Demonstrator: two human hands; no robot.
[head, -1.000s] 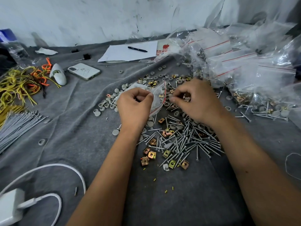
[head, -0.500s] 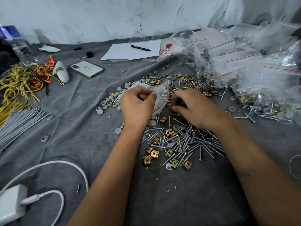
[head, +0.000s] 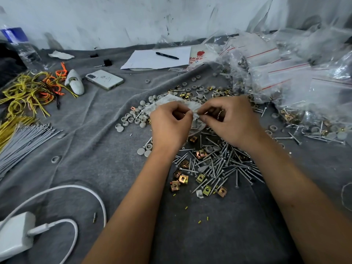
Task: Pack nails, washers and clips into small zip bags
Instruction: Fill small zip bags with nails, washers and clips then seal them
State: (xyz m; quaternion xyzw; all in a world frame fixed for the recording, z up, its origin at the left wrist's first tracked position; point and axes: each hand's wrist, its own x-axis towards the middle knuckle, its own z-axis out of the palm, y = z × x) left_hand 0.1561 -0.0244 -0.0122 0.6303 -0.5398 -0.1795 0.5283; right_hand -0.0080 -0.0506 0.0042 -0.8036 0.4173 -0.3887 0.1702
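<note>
clear bag (head: 171,102) is being held above the grey worktop (head: 95,141) | left hand (head: 170,124) is pinching its edge, grip narrow | right hand (head: 231,121) is pinching the opposite edge, fingers curled | nails (head: 224,168) and clips (head: 182,178) are lying just below, washers (head: 133,119) to the left

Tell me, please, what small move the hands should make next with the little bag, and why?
Probably slide the pinching fingertips along the mouth of the small clear plastic zip bag to press it closed. The left hand and right hand both pinch its top edge, held above the loose silver nails and grey round washers; its contents are hard to see.
</note>
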